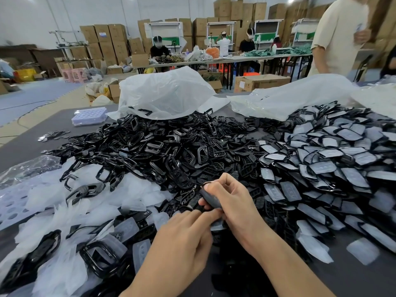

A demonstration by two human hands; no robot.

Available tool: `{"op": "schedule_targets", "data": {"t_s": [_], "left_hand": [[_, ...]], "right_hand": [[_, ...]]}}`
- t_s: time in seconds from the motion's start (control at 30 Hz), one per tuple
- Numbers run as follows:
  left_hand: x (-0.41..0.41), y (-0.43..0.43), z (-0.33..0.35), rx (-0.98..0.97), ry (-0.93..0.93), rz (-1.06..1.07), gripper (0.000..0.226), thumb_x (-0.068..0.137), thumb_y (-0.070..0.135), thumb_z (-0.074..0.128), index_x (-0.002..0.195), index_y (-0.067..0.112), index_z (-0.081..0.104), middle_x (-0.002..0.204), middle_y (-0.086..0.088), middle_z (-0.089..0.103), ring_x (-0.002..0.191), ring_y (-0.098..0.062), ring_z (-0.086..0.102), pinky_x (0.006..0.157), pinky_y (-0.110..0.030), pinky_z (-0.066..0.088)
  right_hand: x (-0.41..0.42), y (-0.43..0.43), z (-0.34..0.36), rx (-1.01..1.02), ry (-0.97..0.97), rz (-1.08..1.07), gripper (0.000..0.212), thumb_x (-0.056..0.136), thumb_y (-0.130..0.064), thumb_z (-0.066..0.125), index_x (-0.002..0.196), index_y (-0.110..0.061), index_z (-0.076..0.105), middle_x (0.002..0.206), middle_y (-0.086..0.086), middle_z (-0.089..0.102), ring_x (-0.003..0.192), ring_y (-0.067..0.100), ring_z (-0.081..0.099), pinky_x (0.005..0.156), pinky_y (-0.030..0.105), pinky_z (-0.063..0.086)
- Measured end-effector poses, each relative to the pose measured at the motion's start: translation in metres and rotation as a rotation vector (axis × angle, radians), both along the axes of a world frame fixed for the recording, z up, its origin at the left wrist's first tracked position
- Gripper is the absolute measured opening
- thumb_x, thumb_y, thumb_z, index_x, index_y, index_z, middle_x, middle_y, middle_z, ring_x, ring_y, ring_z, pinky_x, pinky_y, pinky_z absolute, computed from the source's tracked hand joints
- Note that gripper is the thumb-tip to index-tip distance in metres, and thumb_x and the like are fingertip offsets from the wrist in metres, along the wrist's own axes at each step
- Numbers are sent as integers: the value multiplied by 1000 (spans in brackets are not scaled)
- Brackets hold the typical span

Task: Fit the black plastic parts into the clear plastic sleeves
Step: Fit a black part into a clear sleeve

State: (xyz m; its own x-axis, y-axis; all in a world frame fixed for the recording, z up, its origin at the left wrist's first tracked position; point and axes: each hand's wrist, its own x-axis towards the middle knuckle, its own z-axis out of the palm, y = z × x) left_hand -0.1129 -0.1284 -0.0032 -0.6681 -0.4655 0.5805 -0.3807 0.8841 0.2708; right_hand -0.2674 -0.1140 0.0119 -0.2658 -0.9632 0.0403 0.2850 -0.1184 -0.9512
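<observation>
Now the right hand (231, 202) grips a black part (203, 192) wrapped in a clear sleeve (213, 202), above the middle of the table (353, 279) near its front edge. The left hand (184, 236) has its fingers touching the part's lower end; whether they pinch it cannot be told. Loose black parts (150, 151) heap behind.

left grip (182, 239): palm down, fingers near straight, tips resting on low end of black part (209, 198); thumb hidden
right grip (228, 196): fingers curled round same part, just above left
forearms (285, 260): bare, in from bottom edge, converging
</observation>
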Motion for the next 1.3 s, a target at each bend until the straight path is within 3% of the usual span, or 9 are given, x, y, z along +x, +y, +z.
{"op": "schedule_targets", "data": {"t_s": [0.23, 0.37, 0.47, 0.57, 0.63, 0.83, 0.97, 1.1, 1.3], "left_hand": [[0, 4, -1, 30, 67, -14, 42, 93, 21, 47, 132, 34, 52, 86, 19, 54, 73, -3, 51, 64, -20, 43], [5, 0, -1, 277, 314, 125, 24, 103, 40, 41, 120, 56, 49, 78, 20, 60, 59, -2, 54, 54, -9, 38], [6, -6, 0, 472, 493, 172, 23, 93, 52, 43, 113, 55, 52, 80, 10, 62, 58, -9, 54, 53, -11, 37], [2, -9, 2, 617, 562, 171, 17, 92, 45, 51, 107, 48, 60, 80, 9, 66, 68, -8, 60, 63, -13, 44], [0, -11, 2, 680, 576, 163, 16, 96, 30, 57, 100, 45, 63, 79, 7, 69, 71, -7, 65, 66, -14, 48], [0, -17, -1, 729, 620, 233, 13, 98, 19, 59, 97, 31, 63, 79, 9, 71, 69, -6, 65, 64, -13, 48], [1, -19, -3, 738, 633, 251, 13, 98, 21, 58, 97, 33, 63, 78, 6, 71, 67, -9, 64, 62, -13, 48], [2, -19, -5, 712, 611, 253, 12, 94, 30, 56, 94, 40, 61, 77, 7, 67, 70, -14, 63, 63, -21, 49], [5, -23, -7, 640, 558, 267, 18, 95, 37, 54, 96, 55, 57, 84, 14, 68, 72, -11, 65, 63, -21, 51]], "right_hand": [[-3, 0, 3, -10, -26, -8, 34, 90, -12, 69, 62, -28, 59, 76, 9, 68, 69, 18, 70, 60, 23, 54], [-1, -1, 2, -2, -32, 12, 20, 84, -18, 74, 71, -23, 61, 77, 6, 66, 70, 21, 67, 64, 26, 53], [2, -1, 0, 2, -29, 64, 19, 90, -17, 76, 74, -23, 67, 81, 1, 69, 67, 18, 69, 60, 24, 54], [8, 1, 0, -17, 85, 131, 6, 80, -33, 79, 81, -28, 75, 82, 0, 73, 67, 15, 69, 61, 23, 54], [10, 0, -1, -28, 113, 152, 14, 79, -34, 79, 89, -25, 78, 82, 2, 75, 68, 14, 69, 62, 22, 54], [7, -2, -8, -23, 72, 129, 15, 94, -14, 72, 103, -25, 77, 95, 7, 78, 79, 16, 73, 72, 21, 57], [7, -2, -8, -30, 57, 119, 17, 100, -14, 62, 104, -22, 77, 96, 9, 78, 82, 19, 74, 75, 23, 58], [5, -3, -9, -40, 195, 94, 15, 103, -15, 59, 112, -13, 71, 94, 10, 78, 82, 22, 76, 71, 23, 58], [2, 2, -6, -4, 432, 89, 11, 102, -26, 62, 99, -34, 69, 81, 6, 78, 64, 17, 71, 58, 25, 53]]}}
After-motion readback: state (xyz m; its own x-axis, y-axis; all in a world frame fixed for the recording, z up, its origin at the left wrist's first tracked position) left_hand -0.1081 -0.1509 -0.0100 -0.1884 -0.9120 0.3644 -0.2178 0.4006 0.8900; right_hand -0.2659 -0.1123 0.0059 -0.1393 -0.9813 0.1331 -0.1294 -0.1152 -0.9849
